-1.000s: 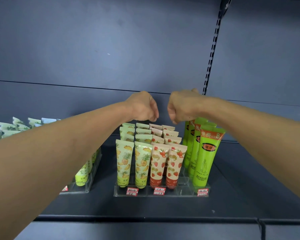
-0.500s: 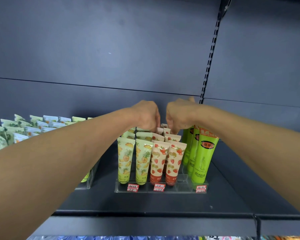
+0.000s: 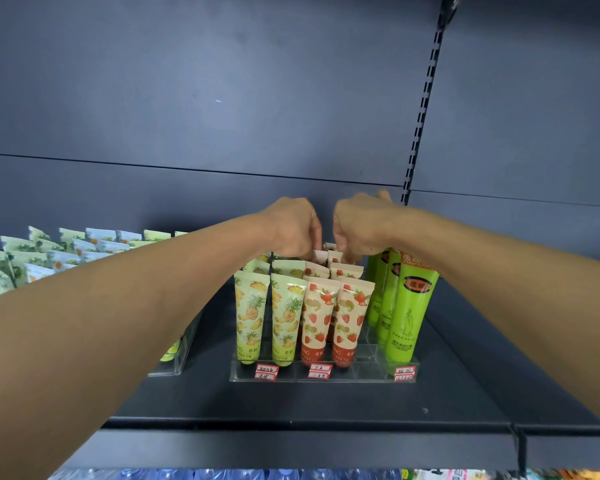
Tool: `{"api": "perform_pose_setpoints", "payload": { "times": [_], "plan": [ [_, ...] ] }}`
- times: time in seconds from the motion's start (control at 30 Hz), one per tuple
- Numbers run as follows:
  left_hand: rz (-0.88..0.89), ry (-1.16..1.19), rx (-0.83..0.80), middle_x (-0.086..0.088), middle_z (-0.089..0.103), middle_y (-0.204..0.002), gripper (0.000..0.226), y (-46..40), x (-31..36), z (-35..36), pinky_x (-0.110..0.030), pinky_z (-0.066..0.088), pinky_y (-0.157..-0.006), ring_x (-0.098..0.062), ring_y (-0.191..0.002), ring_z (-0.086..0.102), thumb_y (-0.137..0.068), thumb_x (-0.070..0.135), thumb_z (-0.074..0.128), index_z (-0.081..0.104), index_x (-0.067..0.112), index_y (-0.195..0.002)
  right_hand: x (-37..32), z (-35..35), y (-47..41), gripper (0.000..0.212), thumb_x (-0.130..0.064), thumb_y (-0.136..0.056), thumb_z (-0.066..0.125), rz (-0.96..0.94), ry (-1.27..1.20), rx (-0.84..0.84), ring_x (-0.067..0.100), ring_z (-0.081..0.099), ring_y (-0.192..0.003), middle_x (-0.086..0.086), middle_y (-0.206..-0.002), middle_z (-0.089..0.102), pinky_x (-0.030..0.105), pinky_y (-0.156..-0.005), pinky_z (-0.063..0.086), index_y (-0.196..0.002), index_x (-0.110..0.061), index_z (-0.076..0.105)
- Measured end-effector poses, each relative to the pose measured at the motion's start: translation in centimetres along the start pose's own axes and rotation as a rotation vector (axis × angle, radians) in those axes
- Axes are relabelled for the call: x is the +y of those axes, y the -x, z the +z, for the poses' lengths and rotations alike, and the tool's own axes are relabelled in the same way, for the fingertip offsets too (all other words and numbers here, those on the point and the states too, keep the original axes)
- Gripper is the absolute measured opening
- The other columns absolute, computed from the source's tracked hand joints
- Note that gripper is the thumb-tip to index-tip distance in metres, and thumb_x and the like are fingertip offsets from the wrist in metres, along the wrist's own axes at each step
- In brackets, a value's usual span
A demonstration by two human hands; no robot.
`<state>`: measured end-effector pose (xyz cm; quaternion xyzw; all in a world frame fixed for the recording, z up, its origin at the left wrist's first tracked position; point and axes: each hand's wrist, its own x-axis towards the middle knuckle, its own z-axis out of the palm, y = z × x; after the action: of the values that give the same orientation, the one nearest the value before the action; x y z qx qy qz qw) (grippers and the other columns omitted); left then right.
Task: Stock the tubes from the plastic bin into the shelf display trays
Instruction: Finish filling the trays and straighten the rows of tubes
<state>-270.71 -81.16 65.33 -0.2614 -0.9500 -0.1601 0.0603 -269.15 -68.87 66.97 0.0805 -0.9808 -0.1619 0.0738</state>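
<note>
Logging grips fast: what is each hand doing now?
Left hand: fingers curled at rear strawberry tubes; hold cannot be told.
Right hand: same, cannot be told.

Matt dark painted metal shelf [image 3: 326, 403] and back panel [image 3: 222, 98]. A clear, glossy plastic display tray [image 3: 326, 375] holds smooth, shiny plastic tubes [image 3: 317, 317]. Small paper price labels [image 3: 266, 371] sit along the tray's front.
</note>
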Motion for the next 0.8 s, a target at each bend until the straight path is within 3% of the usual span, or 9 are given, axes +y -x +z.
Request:
{"api": "perform_pose_setpoints", "payload": {
  "times": [0.23,0.53,0.8],
  "plan": [
    [0.010,-0.002,0.011,0.013,0.057,-0.068,0.011,0.1,0.2,0.0,-0.020,0.043,-0.072,-0.010,-0.080,0.057,-0.078,0.010,0.072,0.072,0.018,-0.085,0.0,-0.1,0.2,0.020,-0.025,-0.076,0.076,-0.003,-0.029,-0.004,0.019,0.052,-0.098,-0.002,-0.099,0.067,0.039,-0.086,0.029,-0.093,-0.017,0.067],
    [-0.007,0.000,-0.002,0.014,0.056,-0.069,0.015,0.2,0.4,0.0,-0.019,0.042,-0.073,-0.008,-0.079,0.055,-0.080,0.008,0.071,0.067,0.023,-0.079,0.2,-0.2,0.6,0.021,-0.025,-0.078,0.075,0.004,-0.075,-0.002,0.020,0.053,-0.103,-0.002,-0.101,0.067,0.039,-0.088,0.030,-0.095,-0.016,0.068],
    [0.001,0.094,0.076,0.014,0.058,-0.070,0.018,1.5,0.5,-1.4,-0.021,0.044,-0.077,-0.007,-0.079,0.057,-0.075,0.012,0.075,0.070,0.017,-0.092,0.6,-1.9,2.9,0.012,-0.022,-0.080,0.072,0.008,-0.137,0.095,0.017,0.052,-0.095,-0.009,-0.078,0.059,0.041,-0.093,0.033,-0.091,-0.018,0.071]
  ]
}}
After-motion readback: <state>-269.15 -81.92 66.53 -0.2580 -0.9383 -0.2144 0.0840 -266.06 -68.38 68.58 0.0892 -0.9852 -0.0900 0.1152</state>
